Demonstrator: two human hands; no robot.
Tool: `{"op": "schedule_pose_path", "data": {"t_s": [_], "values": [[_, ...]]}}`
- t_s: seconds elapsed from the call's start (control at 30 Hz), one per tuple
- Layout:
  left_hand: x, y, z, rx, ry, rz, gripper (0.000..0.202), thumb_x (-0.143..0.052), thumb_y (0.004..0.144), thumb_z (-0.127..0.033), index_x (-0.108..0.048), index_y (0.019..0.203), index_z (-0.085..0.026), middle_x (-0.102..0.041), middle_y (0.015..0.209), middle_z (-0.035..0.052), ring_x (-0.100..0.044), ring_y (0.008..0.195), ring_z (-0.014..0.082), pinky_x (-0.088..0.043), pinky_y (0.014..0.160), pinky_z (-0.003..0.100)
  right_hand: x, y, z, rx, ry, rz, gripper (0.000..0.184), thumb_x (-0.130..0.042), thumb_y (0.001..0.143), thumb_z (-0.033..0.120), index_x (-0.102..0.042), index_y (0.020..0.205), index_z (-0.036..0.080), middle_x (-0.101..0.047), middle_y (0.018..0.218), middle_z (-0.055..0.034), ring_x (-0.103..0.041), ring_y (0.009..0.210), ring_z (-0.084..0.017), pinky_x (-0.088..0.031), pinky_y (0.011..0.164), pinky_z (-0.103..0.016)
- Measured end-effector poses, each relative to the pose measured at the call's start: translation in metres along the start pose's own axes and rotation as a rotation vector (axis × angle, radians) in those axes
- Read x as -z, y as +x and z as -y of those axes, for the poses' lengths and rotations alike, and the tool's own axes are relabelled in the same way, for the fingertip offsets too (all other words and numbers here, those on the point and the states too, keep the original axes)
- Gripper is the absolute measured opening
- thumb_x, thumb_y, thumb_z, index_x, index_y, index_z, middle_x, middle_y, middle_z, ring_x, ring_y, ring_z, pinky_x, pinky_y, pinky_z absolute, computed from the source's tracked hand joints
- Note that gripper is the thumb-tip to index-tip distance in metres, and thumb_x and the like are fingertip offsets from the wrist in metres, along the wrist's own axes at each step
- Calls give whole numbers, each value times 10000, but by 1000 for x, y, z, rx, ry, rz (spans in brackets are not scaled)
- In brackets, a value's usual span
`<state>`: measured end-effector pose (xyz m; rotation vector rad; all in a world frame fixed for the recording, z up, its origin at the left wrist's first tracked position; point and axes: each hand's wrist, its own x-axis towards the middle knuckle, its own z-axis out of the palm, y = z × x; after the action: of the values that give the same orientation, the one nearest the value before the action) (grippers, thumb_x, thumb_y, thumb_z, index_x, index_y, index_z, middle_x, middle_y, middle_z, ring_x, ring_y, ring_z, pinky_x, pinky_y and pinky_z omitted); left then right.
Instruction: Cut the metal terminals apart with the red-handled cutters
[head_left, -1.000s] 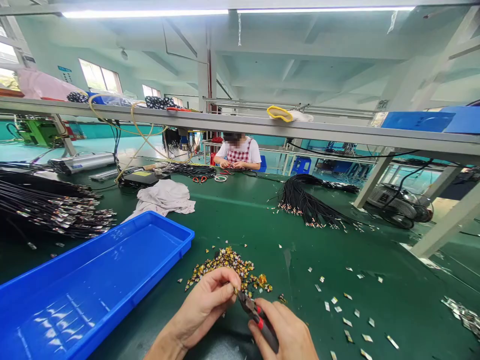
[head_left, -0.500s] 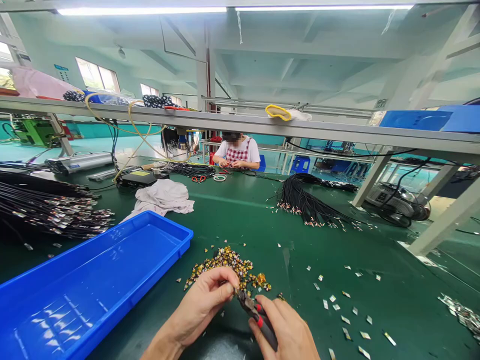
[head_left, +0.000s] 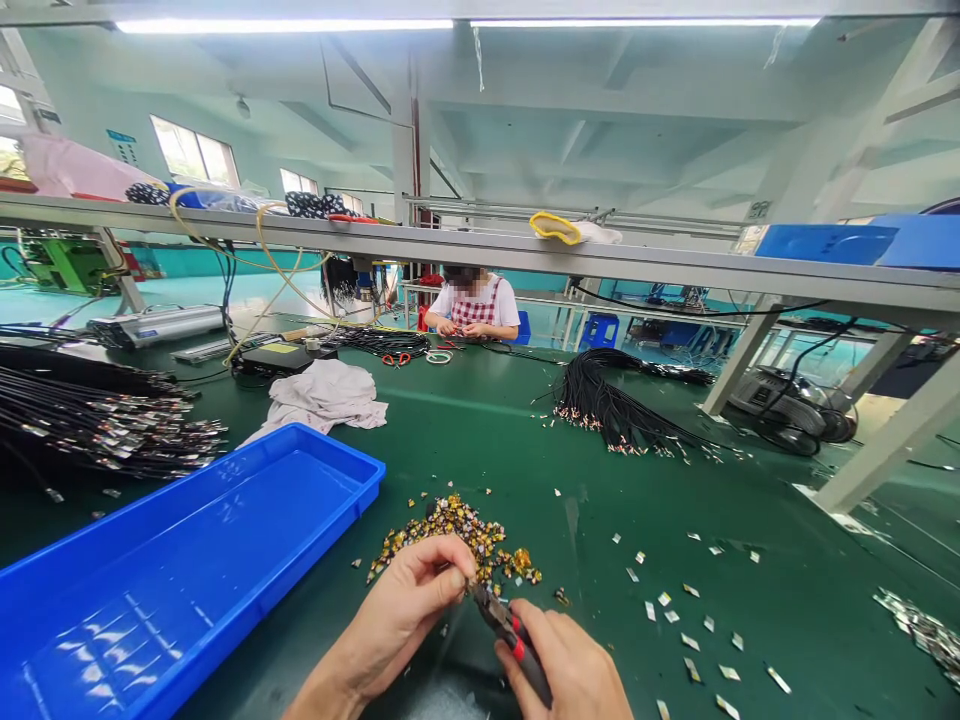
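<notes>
My left hand (head_left: 397,615) pinches its fingers together at the pliers (head_left: 491,608) — my right hand (head_left: 566,660) clamped around the red handles (head_left: 525,660), working close and steady.

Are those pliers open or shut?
Cannot tell: the red-and-black pliers sit in the right hand, whose fingers wrap the handles, and their tips are too small to read where they meet the left hand.

We see a green surface (head_left: 480,445) carrying a blue plastic tray (head_left: 187,560), a crumpled white cloth (head_left: 322,395), bundled black cables (head_left: 607,410), a heap of gold-coloured scraps (head_left: 450,530) and scattered silver clippings (head_left: 675,625). The tray lies just left of the heap, not touching.
</notes>
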<state>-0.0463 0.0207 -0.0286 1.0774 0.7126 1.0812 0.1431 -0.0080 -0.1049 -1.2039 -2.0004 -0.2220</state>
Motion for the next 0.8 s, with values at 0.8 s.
{"op": "schedule_pose_path", "data": {"t_s": [0.8], "values": [[-4,-1,-5,-6,26,-39,185,-746,718,-341,-666,689,-178,-507,739,-3,-400,700,122,-320,643,219,-14,-1,2,-26,-14,-50,521,-173,993,484,-616,943,215,-657,614,-22,-658,523,-165,-499,510,-232]]}}
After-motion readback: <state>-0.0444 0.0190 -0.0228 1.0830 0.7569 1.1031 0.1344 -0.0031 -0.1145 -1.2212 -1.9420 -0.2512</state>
